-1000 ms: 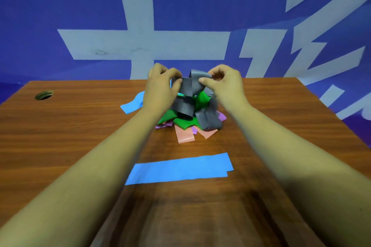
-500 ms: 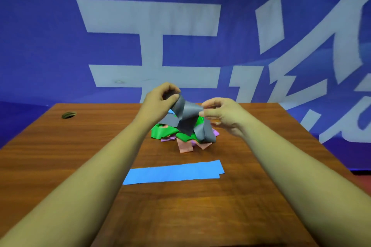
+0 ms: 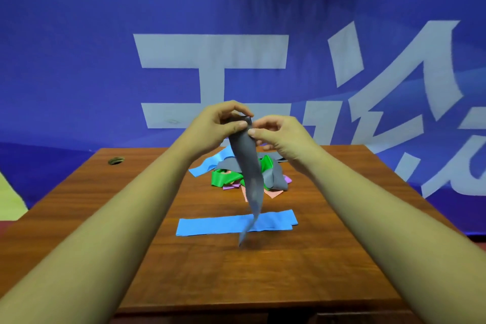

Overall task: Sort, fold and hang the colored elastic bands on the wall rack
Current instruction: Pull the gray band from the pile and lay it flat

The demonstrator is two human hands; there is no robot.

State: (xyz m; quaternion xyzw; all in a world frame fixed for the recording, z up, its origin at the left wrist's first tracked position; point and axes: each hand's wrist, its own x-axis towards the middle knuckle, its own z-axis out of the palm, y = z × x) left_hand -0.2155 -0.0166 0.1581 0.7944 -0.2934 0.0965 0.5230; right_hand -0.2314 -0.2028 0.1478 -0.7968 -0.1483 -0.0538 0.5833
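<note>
Hands raised over desk [image 3: 328,258]: left hand [image 3: 218,123] and right hand [image 3: 278,134] fingers pinch top of grey band [image 3: 248,173], which hangs above band pile [image 3: 228,177] and flat blue band [image 3: 210,227].

Left hand [image 3: 218,123]: was bare, nothing worn on it.
Left forearm [image 3: 131,213]: was bare and uncovered from the wrist down to the picture's edge.
Right hand [image 3: 278,134]: was bare as well.
Right forearm [image 3: 381,213]: was uncovered likewise along its whole visible length.
</note>
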